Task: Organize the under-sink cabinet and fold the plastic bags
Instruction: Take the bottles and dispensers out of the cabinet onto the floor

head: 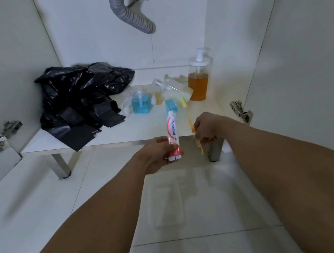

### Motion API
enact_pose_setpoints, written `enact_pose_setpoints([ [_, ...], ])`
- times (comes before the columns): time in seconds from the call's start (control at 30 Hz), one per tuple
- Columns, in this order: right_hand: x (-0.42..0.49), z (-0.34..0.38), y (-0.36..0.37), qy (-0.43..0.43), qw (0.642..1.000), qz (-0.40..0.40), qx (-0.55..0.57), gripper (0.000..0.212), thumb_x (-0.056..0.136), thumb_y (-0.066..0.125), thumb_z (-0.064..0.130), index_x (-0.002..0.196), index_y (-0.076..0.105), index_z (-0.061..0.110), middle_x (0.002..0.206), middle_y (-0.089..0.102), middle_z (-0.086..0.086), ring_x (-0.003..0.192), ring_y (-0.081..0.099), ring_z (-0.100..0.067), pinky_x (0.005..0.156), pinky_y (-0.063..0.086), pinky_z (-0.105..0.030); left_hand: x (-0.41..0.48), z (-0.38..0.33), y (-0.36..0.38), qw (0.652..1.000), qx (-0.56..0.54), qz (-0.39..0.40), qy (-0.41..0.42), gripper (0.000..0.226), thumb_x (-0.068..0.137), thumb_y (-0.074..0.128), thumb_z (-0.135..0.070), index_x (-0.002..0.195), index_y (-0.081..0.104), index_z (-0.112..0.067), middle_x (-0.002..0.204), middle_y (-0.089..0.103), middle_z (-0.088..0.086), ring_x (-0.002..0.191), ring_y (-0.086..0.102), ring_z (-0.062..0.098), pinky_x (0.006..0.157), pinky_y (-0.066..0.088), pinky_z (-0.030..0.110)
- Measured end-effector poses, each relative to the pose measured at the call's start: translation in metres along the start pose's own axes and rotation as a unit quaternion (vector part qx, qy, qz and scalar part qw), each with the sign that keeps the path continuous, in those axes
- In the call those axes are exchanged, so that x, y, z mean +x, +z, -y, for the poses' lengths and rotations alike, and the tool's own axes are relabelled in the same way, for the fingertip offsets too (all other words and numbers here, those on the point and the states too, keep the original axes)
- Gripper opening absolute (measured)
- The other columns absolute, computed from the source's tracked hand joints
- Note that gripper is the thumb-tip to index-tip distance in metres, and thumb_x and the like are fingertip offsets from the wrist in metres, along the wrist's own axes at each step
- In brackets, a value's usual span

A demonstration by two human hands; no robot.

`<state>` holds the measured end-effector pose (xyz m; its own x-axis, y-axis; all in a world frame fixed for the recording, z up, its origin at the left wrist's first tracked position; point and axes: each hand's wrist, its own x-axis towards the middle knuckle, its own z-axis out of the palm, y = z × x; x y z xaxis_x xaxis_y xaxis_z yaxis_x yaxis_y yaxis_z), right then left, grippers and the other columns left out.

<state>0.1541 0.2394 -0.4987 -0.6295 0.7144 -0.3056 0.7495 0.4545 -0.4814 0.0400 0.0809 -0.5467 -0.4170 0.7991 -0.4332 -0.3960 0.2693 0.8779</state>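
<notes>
My left hand (156, 156) grips the lower end of a red and white toothpaste tube (172, 134), which points up and away just in front of the cabinet floor (119, 131). My right hand (209, 128) pinches a thin orange toothbrush (199, 145) at the floor's front edge. A heap of crumpled black plastic bags (79, 102) lies on the left of the cabinet floor, one corner hanging over the edge.
Behind the hands stand a blue square soap bottle (141, 103), a smaller blue bottle (171, 105), several clear bottles lying down, a yellow toothbrush (183, 102) and a tall pump bottle of amber liquid (199, 79). A grey drain hose (130, 11) hangs above. Both doors are swung wide.
</notes>
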Motion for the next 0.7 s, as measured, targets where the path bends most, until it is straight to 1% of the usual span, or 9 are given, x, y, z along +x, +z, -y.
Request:
enact_pose_setpoints([
  [0.1, -0.018, 0.013, 0.032, -0.018, 0.999, 0.051, 0.009, 0.003, 0.089, 0.065, 0.001, 0.089, 0.066, 0.004, 0.086, 0.072, -0.016, 0.075, 0.075, -0.025, 0.068, 0.063, -0.038, -0.014, 0.036, -0.021, 1.0, 0.018, -0.014, 0.016, 0.069, 0.093, 0.064, 0.004, 0.151, 0.032, -0.013, 0.119, 0.061, 0.012, 0.094, 0.072, 0.029, 0.063, 0.061, 0.035],
  [0.17, -0.025, 0.018, 0.062, -0.024, 0.996, 0.085, 0.005, 0.01, 0.09, 0.065, 0.002, 0.084, 0.063, 0.01, 0.082, 0.07, -0.009, 0.071, 0.072, -0.019, 0.063, 0.06, -0.033, -0.018, 0.063, -0.036, 0.997, 0.041, -0.069, 0.008, 0.069, 0.093, 0.064, 0.004, 0.153, 0.032, -0.012, 0.13, 0.058, 0.017, 0.103, 0.067, 0.034, 0.069, 0.061, 0.041],
  [0.23, -0.028, 0.02, 0.093, -0.024, 0.993, 0.111, 0.018, 0.013, 0.091, 0.064, 0.002, 0.083, 0.061, 0.012, 0.082, 0.068, -0.007, 0.069, 0.07, -0.017, 0.062, 0.059, -0.031, -0.019, 0.085, -0.051, 0.988, 0.085, -0.127, 0.004, 0.06, 0.095, 0.065, -0.005, 0.149, 0.039, -0.011, 0.132, 0.059, 0.019, 0.105, 0.067, 0.034, 0.076, 0.06, 0.044],
  [0.3, -0.028, 0.017, 0.124, -0.017, 0.992, 0.118, 0.043, 0.01, 0.091, 0.066, 0.003, 0.086, 0.061, 0.01, 0.087, 0.069, -0.01, 0.074, 0.071, -0.019, 0.064, 0.06, -0.031, -0.018, 0.1, -0.062, 0.977, 0.148, -0.153, 0.014, 0.051, 0.098, 0.063, -0.014, 0.145, 0.045, -0.009, 0.132, 0.061, 0.018, 0.103, 0.066, 0.029, 0.069, 0.055, 0.033],
  [0.37, -0.027, 0.011, 0.153, -0.004, 0.991, 0.114, 0.064, 0.007, 0.09, 0.067, 0.003, 0.092, 0.063, 0.007, 0.095, 0.07, -0.015, 0.082, 0.073, -0.023, 0.069, 0.061, -0.032, -0.014, 0.11, -0.069, 0.969, 0.194, -0.153, 0.03, 0.045, 0.1, 0.06, -0.016, 0.143, 0.049, -0.004, 0.131, 0.062, 0.017, 0.091, 0.066, 0.021, 0.056, 0.05, 0.019],
  [0.43, -0.026, 0.002, 0.177, 0.014, 0.99, 0.116, 0.074, 0.009, 0.09, 0.068, 0.003, 0.099, 0.065, 0.004, 0.096, 0.071, -0.017, 0.08, 0.073, -0.024, 0.067, 0.061, -0.032, -0.01, 0.119, -0.073, 0.96, 0.24, -0.139, 0.033, 0.041, 0.099, 0.061, -0.016, 0.137, 0.056, -0.001, 0.122, 0.066, 0.014, 0.08, 0.064, 0.011, 0.052, 0.049, 0.015],
  [0.5, -0.025, -0.007, 0.194, 0.025, 0.99, 0.115, 0.076, 0.011, 0.089, 0.07, 0.003, 0.098, 0.066, 0.004, 0.089, 0.07, -0.014, 0.073, 0.071, -0.022, 0.059, 0.059, -0.029, -0.004, 0.126, -0.072, 0.949, 0.29, -0.121, 0.027, 0.036, 0.097, 0.065, -0.018, 0.13, 0.063, -0.003, 0.111, 0.07, 0.01, 0.081, 0.068, 0.014, 0.066, 0.056, 0.023],
  [0.6, -0.021, -0.015, 0.208, 0.031, 0.991, 0.103, 0.076, 0.011, 0.087, 0.071, 0.004, 0.097, 0.068, 0.007, 0.09, 0.071, -0.013, 0.076, 0.073, -0.024, 0.053, 0.055, -0.026, 0.008, 0.133, -0.071, 0.931, 0.34, -0.129, 0.036, 0.035, 0.093, 0.07, -0.019, 0.125, 0.067, -0.005, 0.117, 0.072, 0.014, 0.097, 0.072, 0.025, 0.092, 0.058, 0.041],
  [0.7, -0.015, -0.018, 0.217, 0.034, 0.993, 0.093, 0.07, 0.016, 0.086, 0.071, 0.005, 0.102, 0.069, 0.006, 0.095, 0.073, -0.014, 0.077, 0.073, -0.026, 0.061, 0.06, -0.032, 0.016, 0.139, -0.073, 0.907, 0.39, -0.155, 0.039, 0.037, 0.087, 0.078, -0.022, 0.12, 0.069, -0.009, 0.115, 0.074, 0.01, 0.097, 0.073, 0.024, 0.086, 0.058, 0.036],
])
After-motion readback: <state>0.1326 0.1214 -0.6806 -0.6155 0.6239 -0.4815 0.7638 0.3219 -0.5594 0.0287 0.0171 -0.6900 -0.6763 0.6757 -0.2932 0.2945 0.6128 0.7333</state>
